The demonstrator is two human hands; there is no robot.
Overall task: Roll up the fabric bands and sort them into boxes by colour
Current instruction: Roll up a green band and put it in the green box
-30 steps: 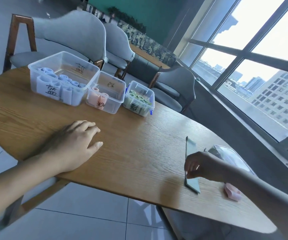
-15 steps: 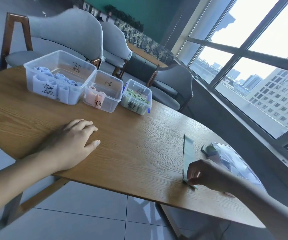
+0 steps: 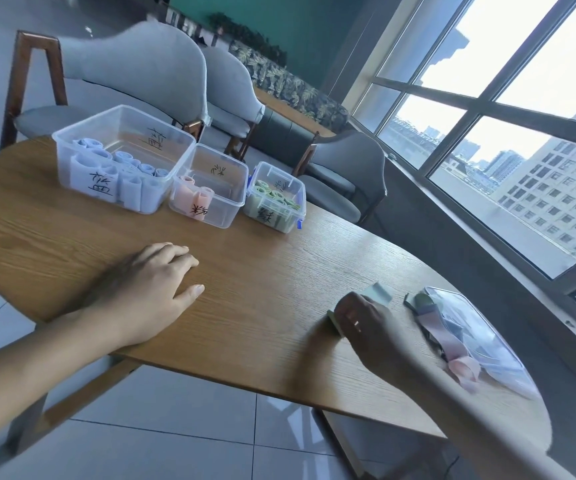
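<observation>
Since half a second ago the pale green fabric band (image 3: 380,293), which lay stretched flat in a long strip, has been gathered under the right hand (image 3: 362,318) at the lower right of the frame; only a short end now sticks out above the knuckles and a corner at the hand's left edge. The left hand (image 3: 148,289) has not shifted: it rests flat on the tabletop (image 3: 262,271), fingers relaxed, holding nothing.

The right hand's grip looks curled over the band, though the fingertips are hidden beneath it, so how tight the roll is cannot be told.

To roll well, I would keep the edges aligned as the coil turns, press lightly so the soft fabric does not spring open, and bring the idle left hand across to steady the free end.

The finished roll belongs in the green box (image 3: 274,202), rightmost of the three at the upper left, beside the pink box (image 3: 210,188) and the blue box (image 3: 120,157). More unrolled bands (image 3: 442,334) lie by a clear plastic bag (image 3: 476,327) just right of the working hand.
</observation>
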